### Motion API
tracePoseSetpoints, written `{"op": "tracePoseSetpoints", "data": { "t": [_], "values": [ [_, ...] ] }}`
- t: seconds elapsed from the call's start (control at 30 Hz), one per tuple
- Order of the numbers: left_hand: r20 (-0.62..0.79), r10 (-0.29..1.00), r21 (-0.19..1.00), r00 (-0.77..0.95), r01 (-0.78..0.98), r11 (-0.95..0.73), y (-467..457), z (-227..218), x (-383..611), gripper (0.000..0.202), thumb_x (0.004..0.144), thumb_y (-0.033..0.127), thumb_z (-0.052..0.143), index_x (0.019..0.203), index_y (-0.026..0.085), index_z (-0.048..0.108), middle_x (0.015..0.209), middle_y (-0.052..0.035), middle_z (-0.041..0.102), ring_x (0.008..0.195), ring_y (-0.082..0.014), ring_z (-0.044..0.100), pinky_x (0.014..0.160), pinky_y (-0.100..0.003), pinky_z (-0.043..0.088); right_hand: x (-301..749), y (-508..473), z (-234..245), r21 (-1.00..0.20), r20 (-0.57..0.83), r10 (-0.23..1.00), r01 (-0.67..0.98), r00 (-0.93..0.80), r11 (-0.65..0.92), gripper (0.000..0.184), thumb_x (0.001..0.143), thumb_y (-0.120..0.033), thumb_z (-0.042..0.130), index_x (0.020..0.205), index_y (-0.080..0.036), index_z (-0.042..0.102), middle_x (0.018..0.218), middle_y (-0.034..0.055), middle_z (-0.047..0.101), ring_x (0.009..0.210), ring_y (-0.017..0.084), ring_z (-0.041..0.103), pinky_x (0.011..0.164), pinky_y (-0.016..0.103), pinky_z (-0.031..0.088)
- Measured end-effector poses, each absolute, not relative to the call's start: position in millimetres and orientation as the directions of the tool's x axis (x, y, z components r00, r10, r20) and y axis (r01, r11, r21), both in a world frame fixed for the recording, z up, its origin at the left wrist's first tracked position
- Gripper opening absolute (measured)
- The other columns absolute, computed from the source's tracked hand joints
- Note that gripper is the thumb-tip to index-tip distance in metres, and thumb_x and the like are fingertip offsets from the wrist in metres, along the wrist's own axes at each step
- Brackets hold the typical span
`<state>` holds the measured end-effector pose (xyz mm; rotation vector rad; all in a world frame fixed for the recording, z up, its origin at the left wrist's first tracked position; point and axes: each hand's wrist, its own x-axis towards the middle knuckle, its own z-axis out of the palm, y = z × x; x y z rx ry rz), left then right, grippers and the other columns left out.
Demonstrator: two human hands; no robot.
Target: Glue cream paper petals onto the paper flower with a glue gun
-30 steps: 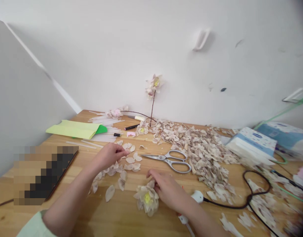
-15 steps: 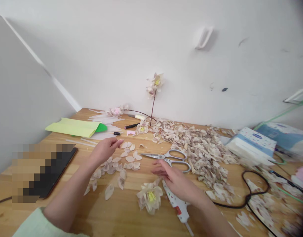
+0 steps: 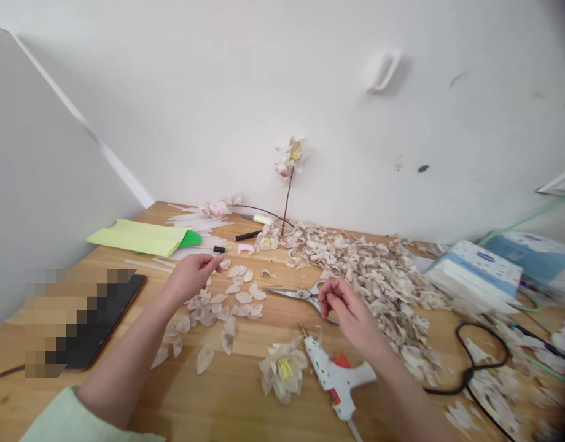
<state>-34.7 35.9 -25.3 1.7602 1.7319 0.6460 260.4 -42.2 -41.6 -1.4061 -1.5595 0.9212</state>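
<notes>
The right hand (image 3: 344, 307) has lifted away, baring the glue gun (image 3: 331, 374) just below it and the paper flower (image 3: 282, 371) beside that. It now curls over the scissors (image 3: 287, 293) handles, grip unclear. The left hand (image 3: 193, 276), fingertips pinched together, hovers above loose petals (image 3: 243, 297).

The scissors (image 3: 294, 294) lie flat on the wooden table (image 3: 218, 399), mid-scene. Their metal blades are closed and point left, and the handles at the right end are mostly covered by the right hand (image 3: 344, 307). Just left of the blades the loose petals (image 3: 242, 297), pale cream and slightly cupped, lie scattered singly, trailing toward the near left below the left hand (image 3: 193, 276).
</notes>
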Motion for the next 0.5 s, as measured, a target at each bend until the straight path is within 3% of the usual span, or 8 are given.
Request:
{"op": "tracePoseSetpoints", "data": {
  "t": [0.13,0.23,0.37,0.5],
  "values": [
    [-0.129,0.949,0.672,0.288,0.729,-0.130,14.0,-12.4,-33.1,0.032,0.073,0.048,0.050,0.064,0.020,0.062,0.048,0.0035,0.050,0.046,-0.0121,0.044,0.045,-0.022,0.029,276.0,-40.3,-34.9,-0.930,0.114,0.993,0.353,0.022,0.099,0.011,0.084,-0.034,0.046,0.084,-0.023,0.049,0.075,0.0002,0.059,0.071,0.016,0.057,0.070,0.031,0.045],
    [-0.239,0.847,0.594,0.474,0.762,-0.259,-8.6,-10.2,-38.5,0.017,0.070,0.033,0.052,0.074,0.022,0.065,0.068,0.0004,0.060,0.062,-0.0151,0.052,0.056,-0.023,0.036,289.2,-39.0,-34.0,-0.954,0.121,0.988,0.286,0.098,0.089,0.021,0.076,-0.043,0.058,0.083,-0.023,0.053,0.087,0.0035,0.063,0.078,0.018,0.061,0.076,0.033,0.048],
    [-0.324,0.767,0.598,0.553,0.749,-0.287,-33.9,-24.1,-48.4,0.032,0.058,0.017,0.054,0.086,0.025,0.064,0.094,-0.0019,0.059,0.084,-0.0195,0.054,0.071,-0.026,0.039,305.5,-38.8,-36.4,-0.948,0.126,0.977,0.311,0.173,0.068,0.030,0.068,-0.048,0.065,0.081,-0.023,0.057,0.083,0.0050,0.065,0.079,0.021,0.063,0.078,0.037,0.048],
    [-0.325,0.817,0.603,0.477,0.770,-0.209,-46.0,-43.2,-53.2,0.037,0.054,0.014,0.051,0.088,0.024,0.061,0.090,-0.0012,0.058,0.079,-0.0192,0.054,0.064,-0.025,0.038,310.2,-39.0,-37.7,-0.948,0.116,0.974,0.314,0.194,0.050,0.032,0.063,-0.049,0.070,0.077,-0.022,0.059,0.081,0.0062,0.065,0.080,0.023,0.062,0.080,0.040,0.047]
  ]
}}
